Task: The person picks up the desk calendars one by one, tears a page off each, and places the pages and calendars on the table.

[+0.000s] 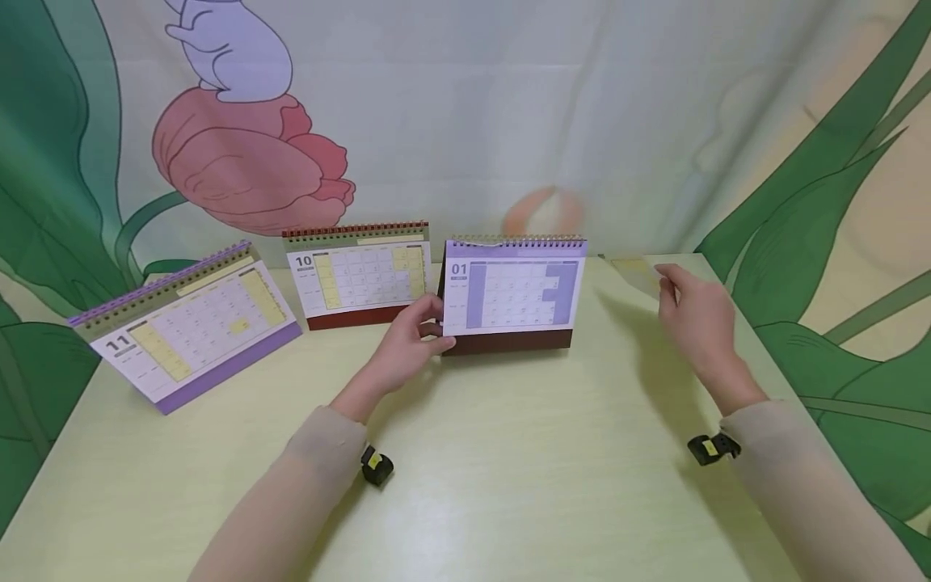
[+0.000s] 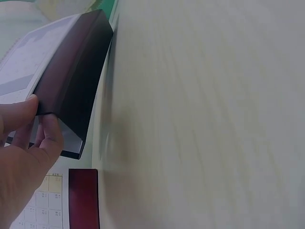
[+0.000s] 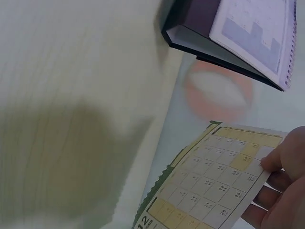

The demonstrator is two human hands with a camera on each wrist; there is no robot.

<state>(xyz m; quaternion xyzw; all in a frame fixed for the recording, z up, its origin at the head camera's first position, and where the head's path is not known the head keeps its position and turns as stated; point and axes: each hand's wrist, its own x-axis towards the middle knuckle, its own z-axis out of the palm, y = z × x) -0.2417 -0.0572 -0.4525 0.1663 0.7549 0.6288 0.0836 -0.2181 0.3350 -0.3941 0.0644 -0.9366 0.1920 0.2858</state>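
Observation:
The desk calendar showing 01 (image 1: 512, 295) stands on its dark base in the head view, a torn strip of paper showing along its coil. My left hand (image 1: 407, 343) grips its lower left corner, thumb on the front of the dark base and fingers at the open side, as the left wrist view also shows. Away to the right, my right hand (image 1: 698, 315) pinches a loose calendar page marked 12 (image 3: 209, 176) by its edge. That page has yellow columns and a ragged green edge; in the head view it appears nearly edge-on.
Left of the 01 calendar stand a red-based desk calendar showing 10 (image 1: 364, 279) and a purple-based one showing 11 (image 1: 196, 327), set at an angle. A printed curtain (image 1: 451, 121) hangs behind the pale table (image 1: 509, 485).

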